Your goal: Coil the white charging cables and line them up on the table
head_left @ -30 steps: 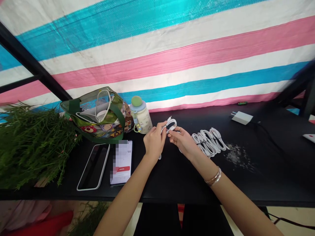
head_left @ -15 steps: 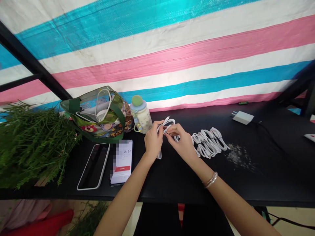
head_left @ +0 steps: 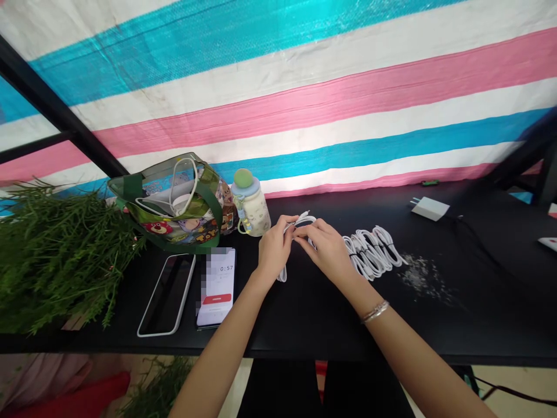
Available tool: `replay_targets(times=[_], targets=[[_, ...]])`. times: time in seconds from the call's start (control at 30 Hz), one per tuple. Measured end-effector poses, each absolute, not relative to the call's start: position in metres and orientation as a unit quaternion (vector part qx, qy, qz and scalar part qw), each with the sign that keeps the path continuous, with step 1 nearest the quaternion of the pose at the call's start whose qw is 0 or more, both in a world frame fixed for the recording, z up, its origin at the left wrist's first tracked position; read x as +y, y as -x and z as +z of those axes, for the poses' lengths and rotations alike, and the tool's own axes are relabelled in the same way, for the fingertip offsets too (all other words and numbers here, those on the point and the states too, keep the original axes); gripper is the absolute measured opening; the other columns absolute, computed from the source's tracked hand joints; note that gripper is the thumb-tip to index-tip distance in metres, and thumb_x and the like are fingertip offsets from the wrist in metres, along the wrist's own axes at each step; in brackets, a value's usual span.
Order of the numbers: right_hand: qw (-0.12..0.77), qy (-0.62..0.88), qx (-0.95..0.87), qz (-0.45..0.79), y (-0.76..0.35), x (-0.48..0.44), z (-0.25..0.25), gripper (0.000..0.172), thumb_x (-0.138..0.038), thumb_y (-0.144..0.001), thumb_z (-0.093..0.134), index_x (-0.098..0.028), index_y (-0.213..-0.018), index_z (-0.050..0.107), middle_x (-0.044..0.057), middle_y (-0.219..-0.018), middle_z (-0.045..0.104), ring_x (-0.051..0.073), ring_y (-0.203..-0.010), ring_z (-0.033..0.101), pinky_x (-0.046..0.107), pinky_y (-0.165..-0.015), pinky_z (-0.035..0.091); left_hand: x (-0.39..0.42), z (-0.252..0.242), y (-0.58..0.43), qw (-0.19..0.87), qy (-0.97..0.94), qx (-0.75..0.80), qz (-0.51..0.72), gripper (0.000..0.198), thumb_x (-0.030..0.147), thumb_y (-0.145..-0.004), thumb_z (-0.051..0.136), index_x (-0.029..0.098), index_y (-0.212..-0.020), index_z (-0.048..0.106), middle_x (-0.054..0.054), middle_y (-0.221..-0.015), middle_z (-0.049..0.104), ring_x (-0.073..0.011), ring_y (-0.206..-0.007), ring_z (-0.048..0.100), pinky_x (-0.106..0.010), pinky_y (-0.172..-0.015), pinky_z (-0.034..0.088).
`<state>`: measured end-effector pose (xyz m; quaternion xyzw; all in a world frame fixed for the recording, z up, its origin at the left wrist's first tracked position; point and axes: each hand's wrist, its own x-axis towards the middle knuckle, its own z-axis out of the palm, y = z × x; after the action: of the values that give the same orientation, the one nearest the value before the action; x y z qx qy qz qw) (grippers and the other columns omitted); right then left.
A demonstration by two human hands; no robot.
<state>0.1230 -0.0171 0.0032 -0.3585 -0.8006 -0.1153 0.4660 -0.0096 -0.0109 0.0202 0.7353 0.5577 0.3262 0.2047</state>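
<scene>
My left hand [head_left: 274, 247] and my right hand [head_left: 326, 251] meet over the black table [head_left: 313, 313], both pinching a white cable [head_left: 302, 221]. A small loop of it with a connector end rises above my fingers, and its tail hangs below my left hand. To the right of my right hand lies a row of bundled white cables [head_left: 369, 252], each bound with a dark tie. Part of the held cable is hidden by my fingers.
A phone showing a timer [head_left: 216, 287] and a second phone [head_left: 167, 295] lie left of my hands. Behind them stand a clear printed bag [head_left: 172, 209] holding white cable and a green-lidded bottle [head_left: 251, 207]. A green plant [head_left: 56, 261] fills the left; a white charger [head_left: 429, 208] sits far right.
My hands have drawn closer together on the white cable, and its loop has tightened. The timer has moved from 0:56 to 0:57.
</scene>
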Motion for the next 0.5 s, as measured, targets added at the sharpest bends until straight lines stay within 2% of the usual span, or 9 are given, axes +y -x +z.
replay_targets(times=[0.23, 0.4, 0.5], targets=[[0.471, 0.396, -0.779, -0.126, -0.1242, -0.0164, 0.0020, 0.017, -0.023, -0.092, 0.049, -0.023, -0.077, 0.059, 0.002, -0.063, 0.061, 0.021, -0.074, 0.053, 0.033, -0.065, 0.038, -0.0118, 0.0182, 0.0092, 0.205, -0.776, 0.523, 0.287, 0.030, 0.011, -0.087, 0.039, 0.023, -0.108, 0.056, -0.003, -0.095, 0.071, -0.0208, -0.085, 0.067, -0.028, -0.069, 0.046], [0.460, 0.447, -0.756, -0.130, -0.1290, -0.0130, -0.0020, 0.014, -0.027, -0.090, 0.051, -0.025, -0.083, 0.063, 0.004, -0.076, 0.065, 0.024, -0.083, 0.053, 0.037, -0.072, 0.037, -0.0111, 0.0174, 0.0087, 0.224, -0.777, 0.515, 0.284, 0.021, 0.016, -0.088, 0.040, 0.023, -0.099, 0.057, -0.001, -0.084, 0.069, -0.0202, -0.076, 0.066, -0.027, -0.067, 0.046], [0.469, 0.447, -0.753, -0.113, -0.1305, -0.0103, -0.0044, 0.014, -0.029, -0.090, 0.052, -0.025, -0.082, 0.063, 0.005, -0.078, 0.065, 0.025, -0.085, 0.052, 0.038, -0.073, 0.038, -0.0105, 0.0157, 0.0086, 0.258, -0.774, 0.488, 0.309, 0.019, 0.018, -0.089, 0.039, 0.022, -0.097, 0.057, -0.001, -0.087, 0.069, -0.0185, -0.077, 0.065, -0.028, -0.070, 0.047]])
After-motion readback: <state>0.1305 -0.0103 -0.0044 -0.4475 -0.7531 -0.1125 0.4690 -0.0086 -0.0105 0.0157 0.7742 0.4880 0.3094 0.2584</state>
